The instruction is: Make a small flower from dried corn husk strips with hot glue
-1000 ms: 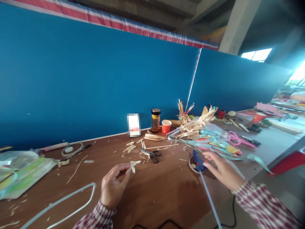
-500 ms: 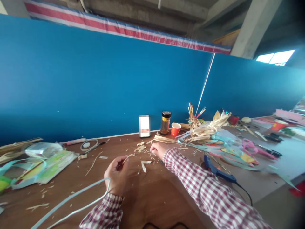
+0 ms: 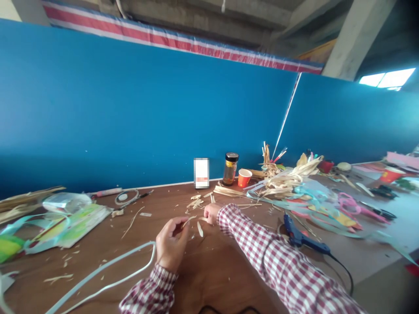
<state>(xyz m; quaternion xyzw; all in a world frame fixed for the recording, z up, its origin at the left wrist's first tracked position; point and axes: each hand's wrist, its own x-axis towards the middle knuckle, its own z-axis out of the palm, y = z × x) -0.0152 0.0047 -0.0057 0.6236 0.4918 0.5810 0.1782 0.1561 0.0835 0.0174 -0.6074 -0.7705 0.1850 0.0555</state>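
Observation:
My left hand [image 3: 172, 244] is raised over the brown table, its thumb and fingers pinched on a thin, pale strip of dried husk [image 3: 190, 219]. Just across from it, my right hand [image 3: 212, 213] has its fingers closed low at the tabletop, on a small husk piece [image 3: 202, 219] that pokes out to the left. Between the hands a single pointed husk piece [image 3: 200, 229] lies on the wood. A little heap of husk scraps [image 3: 195, 201] lies beyond them.
A white cable [image 3: 108, 264] loops by my left wrist. Right of my forearm lies a blue glue gun [image 3: 299, 237]. At the back stand a phone [image 3: 201, 173], a lidded jar [image 3: 230, 170] and a paper cup [image 3: 245, 178]. Pink scissors [image 3: 352, 204] and husk bundles [image 3: 288, 179] lie right.
My right hand has come nearer and taken one of the two husk pieces lying together. My left hand, still pinching its strip, has shifted right in view.

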